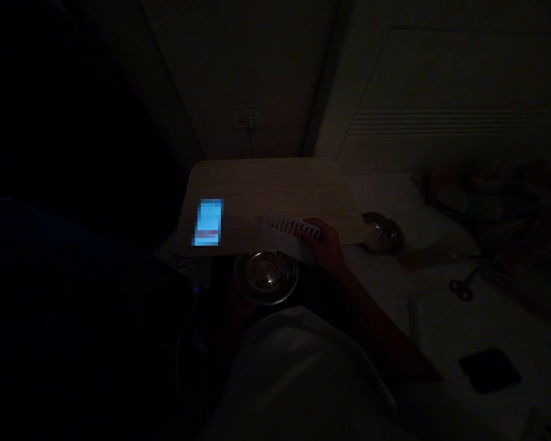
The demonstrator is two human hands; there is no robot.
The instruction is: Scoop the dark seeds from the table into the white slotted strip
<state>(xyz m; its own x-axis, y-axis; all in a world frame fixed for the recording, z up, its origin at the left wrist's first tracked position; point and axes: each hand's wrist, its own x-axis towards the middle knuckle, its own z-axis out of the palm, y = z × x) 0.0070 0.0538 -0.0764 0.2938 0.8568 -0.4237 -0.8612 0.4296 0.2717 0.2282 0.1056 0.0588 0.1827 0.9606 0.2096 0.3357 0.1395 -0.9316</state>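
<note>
In the dim head view, my right hand [324, 244] is closed on a white piece with a row of slots [287, 236] along its upper edge. It is held over the near edge of a small wooden-topped table [257, 184]; its exact kind is too dark to tell. Below that edge, a shiny round metal bowl [266, 278] is held by my left hand [242, 300] at its lower left rim. Shadow hides most of the left fingers. What the bowl contains, if anything, cannot be made out.
A lit phone [208, 222] lies on the table's left side. Another metal bowl [382, 234] stands to the right, with scissors [462, 288], a dark square item [490, 370] and plastic packaging [482, 190] on a pale surface. A wall socket [246, 118] with a plug is behind.
</note>
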